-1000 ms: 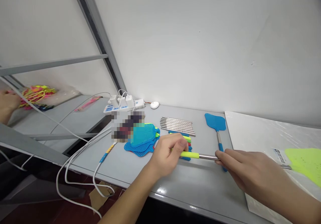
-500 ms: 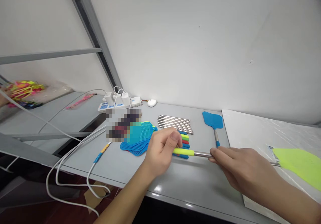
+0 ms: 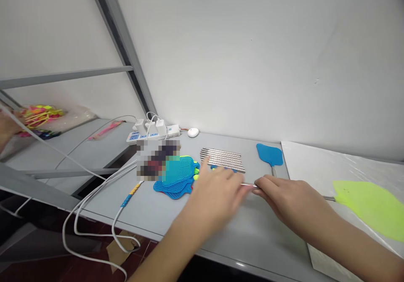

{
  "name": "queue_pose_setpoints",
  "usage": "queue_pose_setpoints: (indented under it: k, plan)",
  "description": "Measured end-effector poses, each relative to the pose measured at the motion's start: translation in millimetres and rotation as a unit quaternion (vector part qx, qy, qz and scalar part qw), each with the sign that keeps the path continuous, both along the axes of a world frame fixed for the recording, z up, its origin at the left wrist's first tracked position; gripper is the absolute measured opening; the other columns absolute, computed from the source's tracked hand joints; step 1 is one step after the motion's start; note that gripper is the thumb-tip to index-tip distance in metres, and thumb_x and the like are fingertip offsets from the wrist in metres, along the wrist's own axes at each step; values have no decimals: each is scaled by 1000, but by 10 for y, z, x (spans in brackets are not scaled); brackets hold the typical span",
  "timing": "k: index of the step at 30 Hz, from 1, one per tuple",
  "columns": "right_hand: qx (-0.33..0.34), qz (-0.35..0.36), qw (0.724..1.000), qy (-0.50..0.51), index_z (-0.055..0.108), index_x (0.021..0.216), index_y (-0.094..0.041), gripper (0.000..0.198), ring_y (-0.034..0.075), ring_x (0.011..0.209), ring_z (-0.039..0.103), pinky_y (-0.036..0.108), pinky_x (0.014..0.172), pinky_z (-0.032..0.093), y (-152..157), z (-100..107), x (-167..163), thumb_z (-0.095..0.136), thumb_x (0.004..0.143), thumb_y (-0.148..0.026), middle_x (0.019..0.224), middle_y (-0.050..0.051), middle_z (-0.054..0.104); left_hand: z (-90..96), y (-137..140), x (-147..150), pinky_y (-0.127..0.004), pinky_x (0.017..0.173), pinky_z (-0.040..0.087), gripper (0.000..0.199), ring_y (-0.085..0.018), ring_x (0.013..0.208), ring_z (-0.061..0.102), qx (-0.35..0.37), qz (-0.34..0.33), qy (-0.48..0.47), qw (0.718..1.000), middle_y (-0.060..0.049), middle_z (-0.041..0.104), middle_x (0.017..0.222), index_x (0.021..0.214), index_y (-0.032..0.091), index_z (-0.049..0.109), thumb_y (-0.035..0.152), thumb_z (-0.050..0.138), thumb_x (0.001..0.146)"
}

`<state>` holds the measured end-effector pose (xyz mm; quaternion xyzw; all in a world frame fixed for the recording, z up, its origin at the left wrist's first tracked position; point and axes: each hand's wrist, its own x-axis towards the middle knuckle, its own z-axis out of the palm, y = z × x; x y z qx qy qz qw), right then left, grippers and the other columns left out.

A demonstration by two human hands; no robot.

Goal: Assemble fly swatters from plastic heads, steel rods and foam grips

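— As the head camera looks forward and down, what do the person's hands hold?

— A yellow-green swatter (image 3: 369, 208), held level above a grey table (image 3: 268, 235). Its broad head is at the right, over a white sheet (image 3: 311, 162), and its metal shaft (image 3: 248, 185) runs leftward through the right hand.

— How does each hand stand?

— The right hand (image 3: 287, 195) is closed around the shaft, knuckles up. The left hand (image 3: 217, 193) is blurred, fingers bent, at the visible left end of the shaft, which it seems to touch. I cannot tell whether it grips, and it hides whatever lies beneath it.

— What is around them?

— Beyond the right hand, a blue swatter (image 3: 269, 153) lies with its head toward the wall (image 3: 252, 63) and its lower part hidden behind that hand. Beyond the left hand, metal rods (image 3: 222, 159) lie side by side in a row. To its left are overlapping blue mesh heads (image 3: 175, 186), next to a pixelated patch (image 3: 158, 160).

— And farther left?

— A white power strip (image 3: 148, 136) with plugs and cables near the wall. At the far-left edge, another person's hand (image 3: 8, 126), cut off by the frame, is beside a pink-and-yellow bundle (image 3: 44, 115).
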<state>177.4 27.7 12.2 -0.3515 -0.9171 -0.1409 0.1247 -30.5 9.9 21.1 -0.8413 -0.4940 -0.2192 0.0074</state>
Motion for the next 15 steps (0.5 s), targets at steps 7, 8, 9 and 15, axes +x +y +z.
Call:
queue_pose_setpoints:
  k: [7,8,9,15]
  plan:
    - [40,60,997,13,43,83,-23,16,14,49,52,27,47,18,83,-212,-29,38,95,-13,66,-4,51,-19,27,50,-35,72,36,20,-17,64,58,-77,-41,51,995,1,66,73,79,20,54,20,44,97]
    - [45,62,997,10,44,84,-23,16,14,49,51,28,47,19,91,-257,13,37,96,-16,65,-4,51,-37,35,13,-36,76,36,20,-17,66,59,-77,-42,48,995,2,67,74,79,20,54,20,45,97]
    - [52,62,997,9,45,84,-23,16,14,49,51,28,47,20,100,-296,66,37,97,-18,65,-4,50,-54,40,-26,-38,81,36,20,-17,69,60,-77,-41,42,995,2,67,75,78,20,54,22,46,97]
    - [68,49,996,-11,49,83,-22,19,14,52,54,28,50,27,172,-345,549,38,98,-19,67,-3,54,-110,59,-253,-45,100,26,19,-16,81,64,-104,-25,7,994,4,71,85,80,21,57,22,49,97]
